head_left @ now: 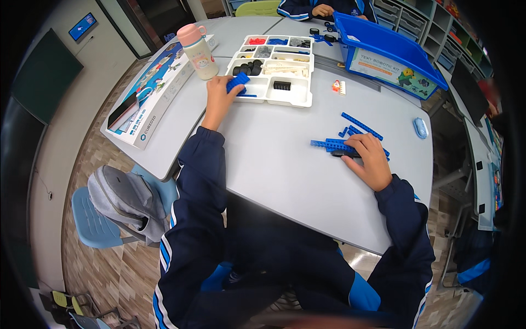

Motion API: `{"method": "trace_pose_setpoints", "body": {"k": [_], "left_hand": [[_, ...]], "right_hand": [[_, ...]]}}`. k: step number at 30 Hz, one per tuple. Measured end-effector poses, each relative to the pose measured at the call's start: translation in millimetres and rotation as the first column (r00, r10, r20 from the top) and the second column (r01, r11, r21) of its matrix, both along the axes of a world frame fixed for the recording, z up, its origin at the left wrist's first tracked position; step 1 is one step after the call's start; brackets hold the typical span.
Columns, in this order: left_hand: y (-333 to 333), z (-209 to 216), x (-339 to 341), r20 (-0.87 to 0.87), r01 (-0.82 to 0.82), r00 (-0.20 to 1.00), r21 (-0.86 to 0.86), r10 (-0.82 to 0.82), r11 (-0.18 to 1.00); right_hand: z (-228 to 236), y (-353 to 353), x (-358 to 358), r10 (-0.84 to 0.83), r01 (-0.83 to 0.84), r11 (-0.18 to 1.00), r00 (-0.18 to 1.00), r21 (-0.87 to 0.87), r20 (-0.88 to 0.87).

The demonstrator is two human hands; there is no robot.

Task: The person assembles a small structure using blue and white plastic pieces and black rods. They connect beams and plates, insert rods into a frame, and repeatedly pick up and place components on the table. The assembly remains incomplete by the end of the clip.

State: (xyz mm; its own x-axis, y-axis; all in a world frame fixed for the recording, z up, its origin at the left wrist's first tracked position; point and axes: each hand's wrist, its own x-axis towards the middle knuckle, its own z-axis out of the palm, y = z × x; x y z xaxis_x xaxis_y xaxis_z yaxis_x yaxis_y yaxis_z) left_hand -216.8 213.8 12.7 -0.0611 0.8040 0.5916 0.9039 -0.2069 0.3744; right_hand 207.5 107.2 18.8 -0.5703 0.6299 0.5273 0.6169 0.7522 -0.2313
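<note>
My left hand (220, 100) is at the near left corner of a white sorting tray (298, 97), its fingers closed on a blue building block (239, 80) above a compartment. Another thin blue piece lies in that compartment, by my fingers. On the right part of the table my right hand (372, 162) grips a studded blue beam assembly (335, 145) with a black part (341, 154) along its near side. Part of this assembly is hidden under my fingers. Just beyond it lie a long blue beam (361, 125) and several short blue pieces.
A pink-lidded bottle (201, 57) and a large printed box (148, 90) stand left of the tray. A blue bin (394, 57) is at the far right, near a small figure (336, 86) and a light-blue case (420, 128). Another person's hand (323, 10) shows across the table.
</note>
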Motion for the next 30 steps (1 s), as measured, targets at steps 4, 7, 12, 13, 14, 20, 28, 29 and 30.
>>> {"method": "trace_pose_setpoints", "body": {"k": [4,7,12,13,14,20,28,29,30], "left_hand": [[20,-1,-2,-0.022,0.283,0.958,-0.091,-0.286,0.955],[32,5,6,-0.209,0.226,0.939,-0.226,-0.273,0.948],[14,16,51,-0.150,0.274,0.955,0.113,-0.256,0.955],[6,18,67,-0.110,0.396,0.915,0.072,-0.388,0.915],[-1,19,87,-0.062,0.501,0.865,0.030,-0.499,0.865],[-27,15,199,0.013,0.772,0.590,-0.304,-0.807,0.559],[-16,2,220,0.176,0.770,0.608,-0.369,-0.774,0.521],[-17,1,217,0.230,0.777,0.608,-0.367,-0.760,0.511],[-20,0,213,0.242,0.780,0.610,-0.348,-0.755,0.519]], "right_hand": [[1,2,1,0.008,-0.008,1.000,1.000,-0.018,-0.008],[0,3,2,0.007,-0.007,1.000,1.000,0.000,-0.001],[-1,2,5,0.016,-0.016,1.000,1.000,0.012,0.015],[0,1,5,0.025,-0.026,1.000,1.000,0.014,0.015],[1,0,4,0.036,-0.036,0.999,0.999,0.034,0.004],[12,8,21,-0.197,0.212,0.976,0.959,0.054,-0.203],[21,33,75,-0.345,0.363,0.932,0.897,0.016,-0.277],[24,33,79,-0.310,0.304,0.951,0.917,-0.063,-0.250],[27,33,83,-0.285,0.250,0.953,0.934,-0.173,-0.214]]}}
